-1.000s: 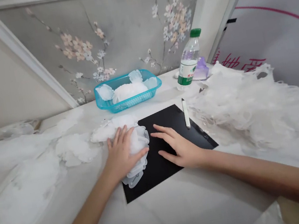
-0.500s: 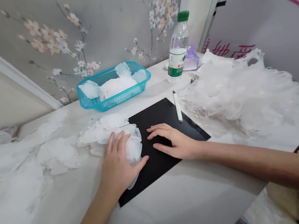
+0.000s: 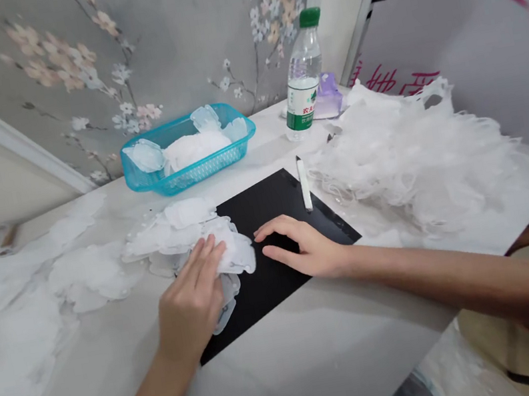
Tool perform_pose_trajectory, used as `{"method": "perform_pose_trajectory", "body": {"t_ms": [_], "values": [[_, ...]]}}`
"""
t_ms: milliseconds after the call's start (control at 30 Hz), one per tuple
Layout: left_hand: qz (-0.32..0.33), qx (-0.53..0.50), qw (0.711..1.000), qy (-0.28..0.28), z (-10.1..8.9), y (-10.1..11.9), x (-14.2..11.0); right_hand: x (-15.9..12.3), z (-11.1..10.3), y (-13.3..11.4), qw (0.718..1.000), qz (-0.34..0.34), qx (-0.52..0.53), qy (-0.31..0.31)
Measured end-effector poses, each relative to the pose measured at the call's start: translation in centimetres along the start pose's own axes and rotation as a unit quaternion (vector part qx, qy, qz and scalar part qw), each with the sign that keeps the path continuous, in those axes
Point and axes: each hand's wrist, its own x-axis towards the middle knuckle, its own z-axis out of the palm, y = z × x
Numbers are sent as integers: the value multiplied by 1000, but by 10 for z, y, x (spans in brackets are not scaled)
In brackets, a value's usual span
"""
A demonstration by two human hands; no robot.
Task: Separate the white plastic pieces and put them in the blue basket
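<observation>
My left hand (image 3: 187,299) rests over a few thin, translucent white pieces (image 3: 237,251) with wavy edges at the left part of a black mat (image 3: 275,264). Its fingers lie close together over them, and the thumb is hidden. Further translucent pieces (image 3: 226,302) show beneath that hand. Just left of the mat, partly over its edge, lies a loose heap of similar pieces (image 3: 168,227). My right hand (image 3: 303,245) hovers at or rests on the mat, thumb and curved fingers apart, holding nothing. Its fingertips point at the pieces, a small gap away.
A white-handled cutter (image 3: 304,184) lies by the mat's right edge. Behind stand a blue basket (image 3: 190,180) of white pieces and a green-capped bottle (image 3: 300,84). Stringy white scraps (image 3: 415,159) heap up at the right; more white pieces (image 3: 9,342) spread across the left.
My left hand has turned, drawing its thumb out of sight. The white pieces under it have shifted rightward on the mat. My right hand keeps almost the same place and shape.
</observation>
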Motion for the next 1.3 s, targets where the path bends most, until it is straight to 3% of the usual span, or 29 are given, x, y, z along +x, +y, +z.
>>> {"method": "perform_pose_trajectory", "body": {"t_ms": [100, 233, 367, 433, 500, 600, 667, 733, 800, 900, 967, 1133, 1200, 1300], "values": [[63, -46, 996, 42, -2, 15, 1, -2, -1, -7, 981, 38, 171, -85], [118, -84, 989, 38, 2, 31, 3, -2, 3, -8, 913, 119, 368, -130], [18, -194, 980, -48, 6, 37, 2, 2, 2, -3, 869, 199, 445, -89], [-78, -287, 954, -30, 8, 39, 2, 3, 0, -2, 856, 219, 465, -61], [-217, -403, 889, 3, 9, 40, 2, 4, -2, -3, 850, 231, 471, -49], [-400, -569, 719, -24, 8, 39, 5, 4, -3, -4, 845, 237, 475, -54], [-451, -629, 629, -72, 6, 37, 10, 3, -1, -3, 850, 227, 472, -58], [-472, -647, 587, -118, 3, 34, 15, 2, 1, -1, 869, 198, 450, -62], [-478, -642, 577, -160, 0, 32, 19, 0, 1, 1, 907, 147, 391, -59], [-474, -641, 569, -199, 0, 31, 23, -2, -2, 0, 974, 52, 214, -58], [-470, -648, 564, -201, 0, 30, 24, -2, -7, -1, 994, -12, 89, -61], [-485, -651, 559, -170, 1, 33, 24, 6, -20, 1, 988, -146, -54, 6], [-493, -646, 560, -163, 1, 34, 23, 9, -24, 2, 987, -139, -68, 47], [-499, -636, 565, -164, 0, 35, 22, 11, -31, 2, 978, -57, -89, 177]]}}
